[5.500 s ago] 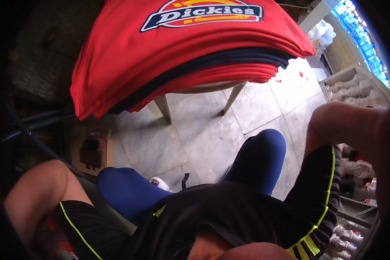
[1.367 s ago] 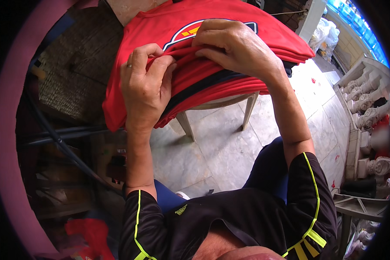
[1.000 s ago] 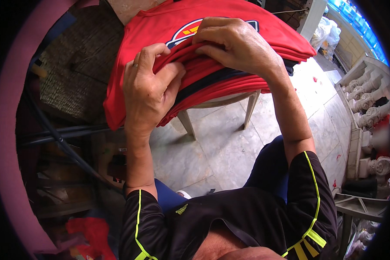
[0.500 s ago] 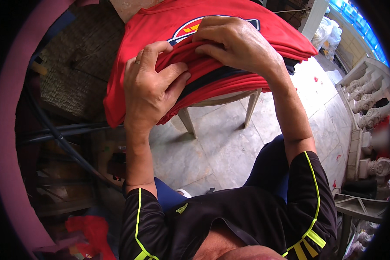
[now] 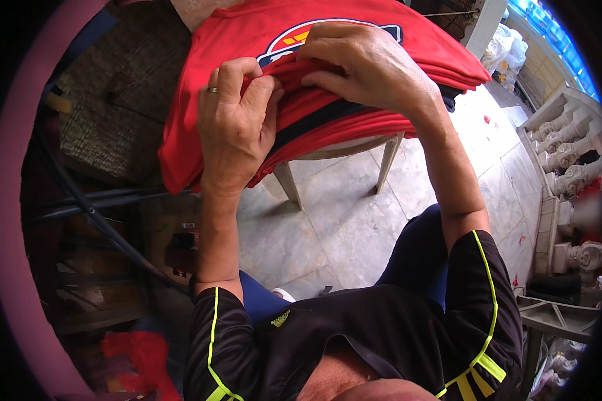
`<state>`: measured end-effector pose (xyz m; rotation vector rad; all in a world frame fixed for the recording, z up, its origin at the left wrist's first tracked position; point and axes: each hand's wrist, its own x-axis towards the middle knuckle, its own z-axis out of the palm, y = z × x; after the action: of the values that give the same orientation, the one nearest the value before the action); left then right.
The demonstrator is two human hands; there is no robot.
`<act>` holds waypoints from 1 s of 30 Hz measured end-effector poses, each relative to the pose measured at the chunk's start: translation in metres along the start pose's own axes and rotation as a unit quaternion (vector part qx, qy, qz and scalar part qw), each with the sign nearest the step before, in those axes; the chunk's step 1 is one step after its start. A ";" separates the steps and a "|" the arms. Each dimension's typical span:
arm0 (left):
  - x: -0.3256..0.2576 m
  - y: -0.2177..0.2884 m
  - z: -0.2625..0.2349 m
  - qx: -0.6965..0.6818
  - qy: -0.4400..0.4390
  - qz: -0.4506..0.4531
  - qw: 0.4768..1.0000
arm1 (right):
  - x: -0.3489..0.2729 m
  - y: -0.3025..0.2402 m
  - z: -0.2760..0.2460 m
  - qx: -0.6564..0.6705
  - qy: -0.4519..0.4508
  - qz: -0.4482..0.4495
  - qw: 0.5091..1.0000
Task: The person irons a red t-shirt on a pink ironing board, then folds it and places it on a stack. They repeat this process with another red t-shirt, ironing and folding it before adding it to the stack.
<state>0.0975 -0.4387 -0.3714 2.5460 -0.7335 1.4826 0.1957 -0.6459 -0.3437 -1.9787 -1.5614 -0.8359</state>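
Left hand and right hand pinch the shirts at their six-o'clock edge: probably light, soft, limp, best gripped there.

White balusters line the right side of a pale tiled floor, with plastic bags heaped beyond and dark tubes crossing at left.
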 end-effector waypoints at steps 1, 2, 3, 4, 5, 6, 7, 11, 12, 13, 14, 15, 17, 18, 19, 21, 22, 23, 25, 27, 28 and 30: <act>0.001 -0.001 -0.002 -0.012 -0.001 0.001 1.000 | 0.000 -0.001 0.000 -0.002 -0.002 0.008 1.000; 0.002 -0.001 -0.004 -0.025 -0.002 0.003 1.000 | 0.000 -0.001 0.001 -0.003 -0.003 0.017 1.000; 0.003 0.000 -0.008 -0.031 -0.016 0.006 0.999 | 0.000 -0.001 0.001 -0.003 -0.005 0.025 1.000; 0.006 0.003 -0.014 -0.038 -0.031 0.009 0.999 | 0.000 0.000 0.002 -0.002 -0.002 0.027 1.000; 0.007 0.005 -0.019 -0.044 -0.046 0.013 0.998 | 0.000 0.000 0.003 0.001 0.003 0.028 1.000; 0.008 0.006 -0.022 -0.041 -0.053 0.012 0.998 | 0.000 0.000 0.003 0.003 0.007 0.030 1.000; 0.008 0.008 -0.024 -0.038 -0.061 0.010 0.997 | 0.000 0.000 0.003 0.008 0.006 0.032 0.999; 0.006 0.007 -0.022 -0.028 -0.058 0.021 0.998 | 0.001 -0.002 0.001 0.015 -0.005 0.035 0.999; 0.006 0.007 -0.020 -0.020 -0.060 0.015 0.998 | 0.001 -0.003 0.001 0.014 -0.008 0.035 0.999; 0.005 0.007 -0.017 -0.011 -0.061 0.008 0.998 | 0.000 -0.002 0.001 0.015 -0.005 0.033 0.999; 0.004 0.007 -0.015 -0.002 -0.063 0.001 0.998 | 0.000 -0.001 0.002 0.017 -0.001 0.030 0.999; 0.004 0.007 -0.012 -0.002 -0.052 -0.002 0.999 | -0.001 0.000 0.002 0.018 0.003 0.028 0.999; 0.003 0.005 -0.007 -0.001 -0.032 -0.010 0.999 | -0.002 -0.001 -0.001 0.021 0.005 0.010 1.000; 0.003 0.004 -0.006 -0.003 -0.027 -0.011 1.000 | -0.003 -0.001 -0.002 0.022 0.006 0.001 1.000; 0.002 0.004 -0.004 -0.004 -0.023 -0.011 1.000 | -0.002 0.000 -0.001 0.014 0.010 -0.004 1.000; 0.000 0.001 -0.002 -0.016 -0.016 -0.007 1.000 | -0.003 0.002 0.003 -0.004 0.020 -0.010 1.000; -0.001 -0.002 -0.002 -0.026 -0.013 -0.002 1.000 | -0.002 0.001 0.002 -0.004 0.008 0.002 1.000; 0.000 -0.003 -0.003 -0.034 -0.011 0.003 0.999 | -0.002 0.000 0.002 -0.003 -0.003 0.015 1.000; 0.002 0.002 -0.010 -0.055 -0.030 0.012 0.998 | -0.002 0.000 0.002 0.002 -0.013 0.027 1.000; 0.005 0.008 -0.019 -0.063 -0.051 0.012 0.997 | -0.001 0.000 0.003 0.007 -0.009 0.026 1.000; 0.006 0.010 -0.022 -0.061 -0.064 0.007 0.996 | -0.001 -0.001 0.002 0.006 -0.010 0.024 1.000; 0.005 0.011 -0.024 -0.056 -0.072 0.006 0.996 | 0.001 -0.003 0.000 0.004 -0.013 0.019 1.000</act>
<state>0.0759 -0.4428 -0.3565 2.5872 -0.8274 1.2319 0.1933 -0.6443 -0.3429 -2.0148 -1.5333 -0.7906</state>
